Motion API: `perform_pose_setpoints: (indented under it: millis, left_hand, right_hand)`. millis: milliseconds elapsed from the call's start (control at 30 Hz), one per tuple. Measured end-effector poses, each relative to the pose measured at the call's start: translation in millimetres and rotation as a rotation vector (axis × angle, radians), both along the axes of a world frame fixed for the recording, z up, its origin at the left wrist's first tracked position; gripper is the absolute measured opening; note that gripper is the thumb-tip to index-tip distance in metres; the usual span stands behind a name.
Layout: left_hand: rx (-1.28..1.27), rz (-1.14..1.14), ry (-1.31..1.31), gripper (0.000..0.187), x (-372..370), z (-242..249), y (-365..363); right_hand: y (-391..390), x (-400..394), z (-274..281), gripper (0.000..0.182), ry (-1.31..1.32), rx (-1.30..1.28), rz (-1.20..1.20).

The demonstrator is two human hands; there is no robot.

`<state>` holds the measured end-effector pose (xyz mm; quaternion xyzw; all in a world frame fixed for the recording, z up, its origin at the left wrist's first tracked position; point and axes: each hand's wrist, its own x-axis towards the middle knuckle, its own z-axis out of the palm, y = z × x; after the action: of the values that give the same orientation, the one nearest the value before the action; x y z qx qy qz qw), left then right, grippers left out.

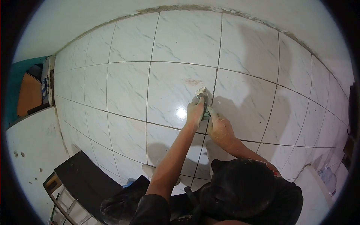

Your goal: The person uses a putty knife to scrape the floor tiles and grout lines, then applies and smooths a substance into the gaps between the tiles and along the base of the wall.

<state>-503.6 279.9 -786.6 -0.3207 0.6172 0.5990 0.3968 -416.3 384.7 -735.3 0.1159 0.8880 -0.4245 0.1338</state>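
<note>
A putty knife (201, 91) with pale, crumbly paste on its blade is held between my two hands, over a white glossy tile. My left hand (195, 111) is closed on it, the thumb lying along the tool just behind the paste. At the greenish handle end, my right hand (220, 127) is closed too, fingers pressed against the tool's side. Part of the handle is hidden by the fingers. Both hands carry whitish dust. Just beyond the blade, a brownish smear (194, 82) marks the tile.
Marbled tiles (180, 33) with dark joints surround the hands, reaching a rough-edged white wall (105, 15). A black bench-like piece (80, 176) stands at lower left, below a doorway (30, 93). A black cap (243, 187) fills the bottom. A clear plastic bag (328, 178) lies at lower right.
</note>
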Motion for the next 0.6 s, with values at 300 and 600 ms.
perform_pose_setpoints:
  millis: [300,600]
  left_hand:
    - [-0.004,0.061,0.060,0.027,-19,-14,24]
    - [0.023,0.096,0.038,0.025,-21,-15,33]
  right_hand:
    - [16,-42,11,0.029,-0.197,0.189,0.138]
    - [35,-55,13,0.017,-0.187,0.140,0.137]
